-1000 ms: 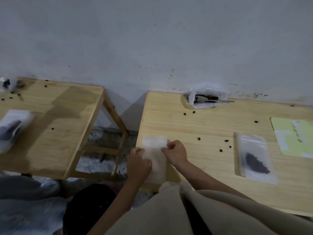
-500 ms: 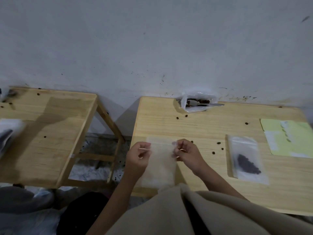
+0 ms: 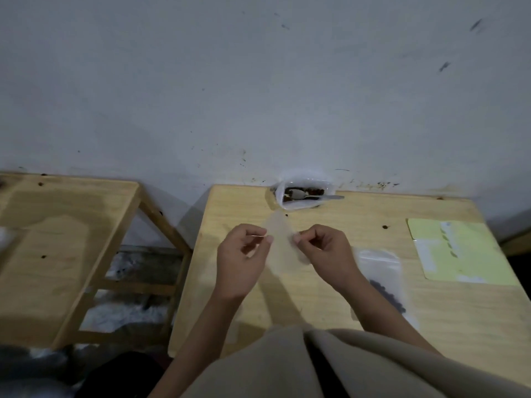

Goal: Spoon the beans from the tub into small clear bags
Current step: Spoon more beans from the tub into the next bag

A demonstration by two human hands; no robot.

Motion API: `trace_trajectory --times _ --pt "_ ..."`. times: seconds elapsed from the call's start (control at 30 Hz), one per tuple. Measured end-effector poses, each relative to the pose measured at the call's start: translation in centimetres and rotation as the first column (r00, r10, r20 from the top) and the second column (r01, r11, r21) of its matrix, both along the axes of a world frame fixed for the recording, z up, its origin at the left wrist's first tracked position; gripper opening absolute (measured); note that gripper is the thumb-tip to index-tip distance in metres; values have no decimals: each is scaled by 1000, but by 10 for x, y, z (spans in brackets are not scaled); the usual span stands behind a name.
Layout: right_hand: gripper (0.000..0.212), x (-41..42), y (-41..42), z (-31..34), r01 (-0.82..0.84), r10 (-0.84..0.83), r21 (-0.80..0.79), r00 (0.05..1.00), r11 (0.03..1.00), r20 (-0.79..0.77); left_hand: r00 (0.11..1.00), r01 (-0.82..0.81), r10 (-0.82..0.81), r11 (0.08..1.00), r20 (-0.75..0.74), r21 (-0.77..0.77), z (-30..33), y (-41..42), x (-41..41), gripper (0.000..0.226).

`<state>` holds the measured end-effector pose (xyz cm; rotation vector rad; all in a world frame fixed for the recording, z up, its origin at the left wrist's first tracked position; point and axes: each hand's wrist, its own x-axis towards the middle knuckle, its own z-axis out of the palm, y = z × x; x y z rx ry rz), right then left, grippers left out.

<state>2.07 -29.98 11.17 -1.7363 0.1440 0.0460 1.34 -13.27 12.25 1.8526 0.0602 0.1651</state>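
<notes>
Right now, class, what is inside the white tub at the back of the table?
Dark beans and a spoon lie in the tub; its near wall hides the bottom.

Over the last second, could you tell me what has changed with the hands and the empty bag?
The empty bag, which lay flat at the table's near edge, has been lifted clear; the left hand and right hand now pinch its opposite edges in the air. The tub with its spoon, the filled bag and the yellow sheet stayed put.

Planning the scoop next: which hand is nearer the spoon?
Right. The right hand sits just below the spoon in the tub; the left hand is farther left.
</notes>
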Motion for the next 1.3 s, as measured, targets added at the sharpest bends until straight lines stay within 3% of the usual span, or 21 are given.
trace_trajectory --times 0.1,0.37,0.53,0.77,1.0,1.1,1.2,1.3 --pt "16 -3 -4 10 -15 15 -4 996 1000 89 998 15 -25 986 -57 -166 18 -27 1 12" --pt "17 0 -21 23 -56 67 -68 985 996 160 991 -81 65 986 -117 -143 23 -53 12 16" --pt "14 5 -23 20 74 -73 -11 993 997 98 972 -173 137 967 -189 -189 23 -64 14 21" --pt "11 10 -31 31 -24 76 -344 987 939 139 960 -207 177 970 -217 -126 28 -66 15 16" --pt "30 15 -40 32 36 59 -379 969 925 238 969 -102 117 992 -216 77 32 -74 27 17" --pt "23 27 -47 30 131 15 -448 951 884 308 956 11 17 996 -293 93 29 -79 22 18" --pt "23 39 -59 32 106 49 -535 962 838 268 934 76 -53 996 -354 51 26 -87 18 19" --pt "29 44 -63 37 -82 190 -673 978 735 89 940 28 -17 999 -341 26 27 -85 32 17"
